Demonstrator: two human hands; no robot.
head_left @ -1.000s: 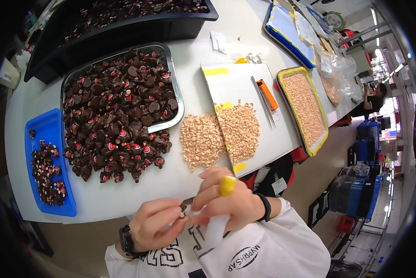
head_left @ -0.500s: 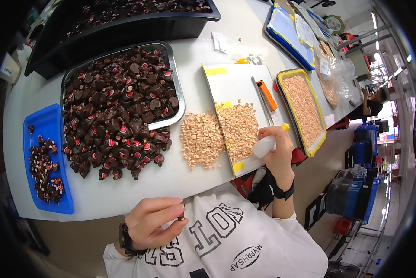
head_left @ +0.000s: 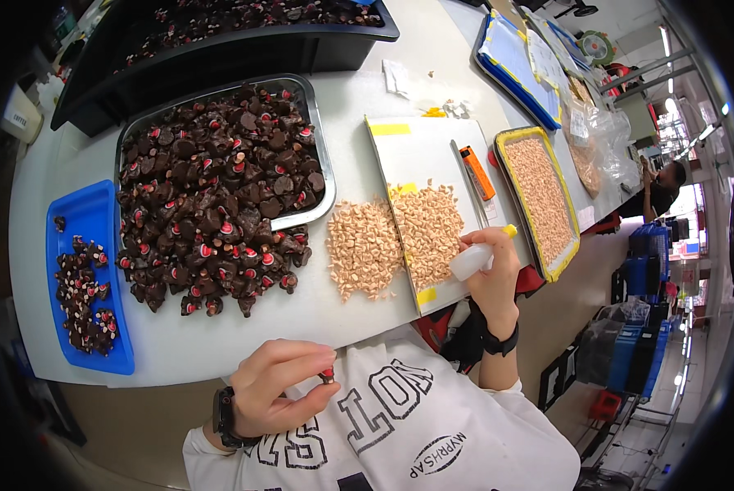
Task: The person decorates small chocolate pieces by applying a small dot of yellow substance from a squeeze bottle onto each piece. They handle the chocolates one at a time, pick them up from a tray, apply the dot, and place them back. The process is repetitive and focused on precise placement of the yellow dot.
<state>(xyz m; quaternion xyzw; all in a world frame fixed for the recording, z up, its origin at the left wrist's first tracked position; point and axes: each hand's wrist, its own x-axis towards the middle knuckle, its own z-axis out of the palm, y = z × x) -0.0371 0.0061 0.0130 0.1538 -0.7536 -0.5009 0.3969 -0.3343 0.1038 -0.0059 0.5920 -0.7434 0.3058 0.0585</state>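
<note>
The left hand (head_left: pixel 281 385) pinches one small dark piece (head_left: pixel 327 376) with a red dot, just in front of the desk (head_left: pixel 220 344). It looks light and crumbly, so hold it softly by its sides. The right hand (head_left: pixel 494 270) grips a white squeeze bottle (head_left: pixel 477 258) with a yellow tip beside the tan bits (head_left: pixel 400 237). Past them sits a silver tray (head_left: pixel 322 164) heaped with dark pieces. A blue tray (head_left: pixel 89 221) lies left of it.

Bare strip of grey table (head_left: pixel 220 344) along the near edge open for a hand, heaped metal tray of dark red-tipped pieces (head_left: pixel 220 188) blocking behind, blue plastic tray (head_left: pixel 97 221) at left, pile of tan chopped bits (head_left: pixel 365 248) beside white cutting board (head_left: pixel 420 155) at right.
</note>
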